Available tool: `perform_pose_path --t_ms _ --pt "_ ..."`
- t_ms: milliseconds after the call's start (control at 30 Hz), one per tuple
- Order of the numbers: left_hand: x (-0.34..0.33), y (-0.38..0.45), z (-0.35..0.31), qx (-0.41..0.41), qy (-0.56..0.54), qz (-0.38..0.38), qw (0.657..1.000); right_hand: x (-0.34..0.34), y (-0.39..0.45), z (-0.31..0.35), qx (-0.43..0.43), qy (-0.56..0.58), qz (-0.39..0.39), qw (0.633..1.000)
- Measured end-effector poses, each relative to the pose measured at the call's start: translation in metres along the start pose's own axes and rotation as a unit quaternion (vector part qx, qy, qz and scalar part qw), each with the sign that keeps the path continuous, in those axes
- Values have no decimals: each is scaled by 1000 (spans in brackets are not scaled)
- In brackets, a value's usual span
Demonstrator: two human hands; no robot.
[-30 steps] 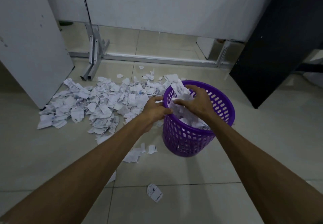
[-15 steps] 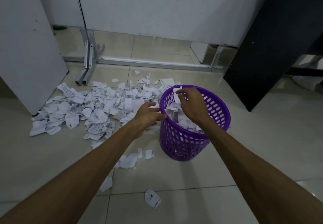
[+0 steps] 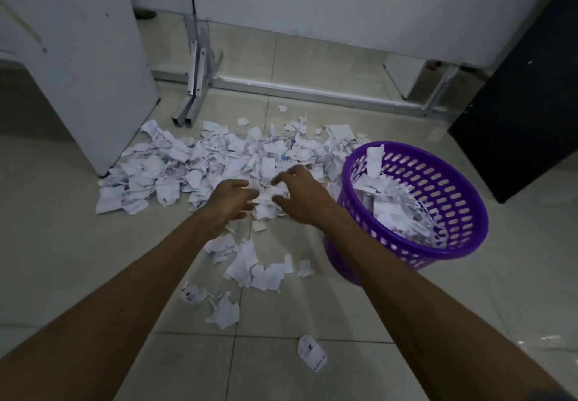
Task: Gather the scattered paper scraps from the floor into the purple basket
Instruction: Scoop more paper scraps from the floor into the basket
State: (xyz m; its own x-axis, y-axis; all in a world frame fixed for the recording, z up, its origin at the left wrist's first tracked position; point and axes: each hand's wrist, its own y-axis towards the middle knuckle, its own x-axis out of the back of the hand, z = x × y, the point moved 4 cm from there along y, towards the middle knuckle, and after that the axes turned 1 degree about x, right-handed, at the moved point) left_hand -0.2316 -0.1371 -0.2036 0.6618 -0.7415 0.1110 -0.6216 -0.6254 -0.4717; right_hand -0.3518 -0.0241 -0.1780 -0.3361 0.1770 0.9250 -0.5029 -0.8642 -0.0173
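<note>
A wide heap of white paper scraps (image 3: 194,166) covers the tiled floor ahead of me. The purple basket (image 3: 453,188) stands at the right, partly filled with scraps (image 3: 391,213), one piece draped over its far rim. My left hand (image 3: 230,202) and my right hand (image 3: 300,197) hover side by side over the near edge of the heap, fingers spread and slightly curved, holding nothing. A few scraps show between the two hands. Smaller clusters of scraps (image 3: 256,266) lie closer to me, and a single piece (image 3: 311,352) lies nearest.
A white panel (image 3: 78,56) stands at the left, and metal frame feet (image 3: 194,94) rest on the floor behind the heap. A black panel (image 3: 525,103) leans at the right behind the basket. Bare tiles (image 3: 62,260) lie at the lower left.
Both hands have left the basket and swung left to the near edge of the heap. The scraps held over the basket are now inside it. The view has tilted left and down.
</note>
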Motion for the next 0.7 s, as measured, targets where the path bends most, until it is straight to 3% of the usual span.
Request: perform_pose_path --t_ms 167,367,533,700 --pt "36 38 36 5 5 -40 999 -58 23 -50 -104 18 77 991" --pt "63 74 76 -35 18 -132 990 -94 57 -72 -188 72 8 980" --pt "82 96 104 -45 78 -206 974 -128 92 -75 -173 95 31 980" --pt "76 107 116 -39 45 -177 982 -171 86 -67 -165 11 91 982"
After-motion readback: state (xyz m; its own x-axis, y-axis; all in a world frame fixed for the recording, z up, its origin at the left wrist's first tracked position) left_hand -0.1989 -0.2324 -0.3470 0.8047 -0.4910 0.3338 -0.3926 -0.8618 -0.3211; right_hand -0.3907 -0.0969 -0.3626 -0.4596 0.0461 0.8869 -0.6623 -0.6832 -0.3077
